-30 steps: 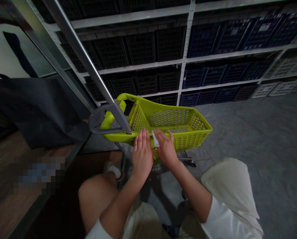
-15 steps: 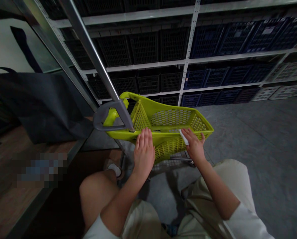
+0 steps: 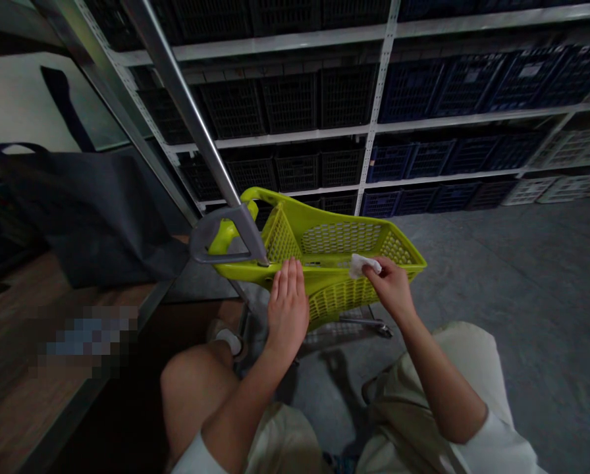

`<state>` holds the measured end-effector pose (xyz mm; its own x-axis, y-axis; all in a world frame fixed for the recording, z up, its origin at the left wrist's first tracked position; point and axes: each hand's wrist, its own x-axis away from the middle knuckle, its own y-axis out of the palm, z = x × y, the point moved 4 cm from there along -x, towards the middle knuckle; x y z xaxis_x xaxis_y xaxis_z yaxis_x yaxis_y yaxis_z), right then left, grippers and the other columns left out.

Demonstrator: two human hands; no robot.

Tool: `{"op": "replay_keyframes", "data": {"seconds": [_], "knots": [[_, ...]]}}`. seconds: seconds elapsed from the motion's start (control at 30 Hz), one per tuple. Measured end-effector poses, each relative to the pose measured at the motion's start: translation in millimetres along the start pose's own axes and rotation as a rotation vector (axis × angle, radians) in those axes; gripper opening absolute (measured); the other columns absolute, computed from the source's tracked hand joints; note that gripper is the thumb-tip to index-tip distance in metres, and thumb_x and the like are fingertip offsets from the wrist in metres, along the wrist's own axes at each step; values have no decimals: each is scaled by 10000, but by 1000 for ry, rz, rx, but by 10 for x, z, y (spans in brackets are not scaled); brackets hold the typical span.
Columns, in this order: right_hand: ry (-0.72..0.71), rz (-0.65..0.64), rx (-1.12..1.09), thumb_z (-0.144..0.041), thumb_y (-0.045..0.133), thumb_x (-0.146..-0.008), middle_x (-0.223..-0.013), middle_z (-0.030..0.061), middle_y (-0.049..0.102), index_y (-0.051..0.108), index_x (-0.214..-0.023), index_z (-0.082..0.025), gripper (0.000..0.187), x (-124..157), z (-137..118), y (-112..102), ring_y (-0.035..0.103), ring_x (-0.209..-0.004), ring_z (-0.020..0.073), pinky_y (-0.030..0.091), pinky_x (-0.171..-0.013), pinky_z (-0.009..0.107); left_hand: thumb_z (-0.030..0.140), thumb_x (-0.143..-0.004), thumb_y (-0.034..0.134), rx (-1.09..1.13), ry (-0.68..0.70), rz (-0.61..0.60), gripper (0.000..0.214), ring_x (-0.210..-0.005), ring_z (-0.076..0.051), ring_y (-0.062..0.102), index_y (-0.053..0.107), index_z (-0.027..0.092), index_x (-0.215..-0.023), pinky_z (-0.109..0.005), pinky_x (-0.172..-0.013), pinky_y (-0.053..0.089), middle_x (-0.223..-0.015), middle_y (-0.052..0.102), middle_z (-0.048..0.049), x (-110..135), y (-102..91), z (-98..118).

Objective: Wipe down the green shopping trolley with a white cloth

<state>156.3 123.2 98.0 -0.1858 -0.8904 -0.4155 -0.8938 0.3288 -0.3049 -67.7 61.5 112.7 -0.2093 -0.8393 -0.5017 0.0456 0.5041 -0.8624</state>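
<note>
A yellow-green plastic shopping cart (image 3: pixel 344 214) with a perforated basket stands in front of my knees. My left hand (image 3: pixel 289 306) lies flat, fingers stretched out, against the cart's near rim; it holds nothing. Over the same rim, farther right, my right hand (image 3: pixel 392 284) pinches a crumpled white wipe (image 3: pixel 361 264) between thumb and fingers. Whether the wipe touches the rim I cannot tell. At the cart's left end is a grey loop-shaped piece (image 3: pixel 248 230), with a long metal pole (image 3: pixel 191 108) rising from it.
Metal shelving (image 3: pixel 371 141) filled with black crates (image 3: pixel 290 102) and blue crates (image 3: pixel 418 89) runs behind the cart. At left, a dark bag (image 3: pixel 97 217) stands on a wooden surface (image 3: pixel 16 395). Grey floor (image 3: pixel 536 263) extends to the right.
My right hand has lifted a little off the rim and turned, so the white wipe now shows above its fingertips. My left hand stays on the rim. The view has shifted slightly.
</note>
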Motion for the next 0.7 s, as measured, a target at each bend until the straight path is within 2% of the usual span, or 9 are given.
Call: {"op": "replay_keyframes", "data": {"seconds": [0.1,0.17,0.27,0.33,0.43,0.5,0.6,0.7], "knots": [[59,-23,-70,-449,520,-800,-713,21,635,639,-732,-186,296,-27,-34,34,566,-690,174,430,-622,273,153,-897,453,2,3,0,699,-1499,-315,309,255,3,-1550,-484,-1229,295,-1588,376,-203,-1,-4,8],[134,-66,-155,-496,507,-810,-659,8,611,630,-770,-186,336,-22,-15,71,551,-626,170,421,-563,269,150,-895,451,1,0,-2,699,-1497,-315,314,255,4,-1550,-484,-1229,295,-1588,377,-202,-4,-7,11],[187,-107,-192,-521,598,-776,-598,-27,576,661,-864,-179,359,-19,39,121,500,-534,143,405,-513,256,147,-896,445,2,-5,-4,698,-1496,-311,317,253,11,-1553,-485,-1228,297,-1586,382,-198,-9,-13,12],[171,-49,-153,-490,652,-753,-641,-15,618,696,-902,-169,356,-38,88,123,525,-564,144,429,-547,259,144,-894,447,2,-1,-6,701,-1499,-311,313,250,12,-1554,-487,-1227,297,-1586,382,-199,-10,-18,14],[66,137,-43,-403,636,-777,-834,54,702,738,-961,-155,324,-66,154,104,616,-734,190,497,-686,308,150,-900,450,-5,-2,-6,687,-1499,-312,312,267,5,-1546,-478,-1229,296,-1588,379,-196,-11,-27,15],[-64,178,124,-319,590,-813,-934,92,706,754,-1009,-164,299,-46,170,141,637,-841,221,512,-778,355,154,-907,450,-16,-4,-11,670,-1497,-312,314,284,-8,-1536,-466,-1234,288,-1590,375,-196,-12,-30,16],[-274,52,395,-214,524,-867,-1130,125,696,742,-1097,-197,318,80,165,310,629,-1062,256,461,-983,448,148,-904,455,-24,-9,-20,666,-1499,-309,311,294,-19,-1529,-457,-1238,282,-1592,371,-199,-16,-31,20],[-363,-46,479,-131,442,-912,-1301,102,671,665,-1235,-202,399,268,104,501,576,-1251,234,250,-1182,521,153,-909,453,-14,-10,-5,662,-1496,-309,319,294,0,-1534,-471,-1232,293,-1586,383,-194,-18,-36,27]]}}
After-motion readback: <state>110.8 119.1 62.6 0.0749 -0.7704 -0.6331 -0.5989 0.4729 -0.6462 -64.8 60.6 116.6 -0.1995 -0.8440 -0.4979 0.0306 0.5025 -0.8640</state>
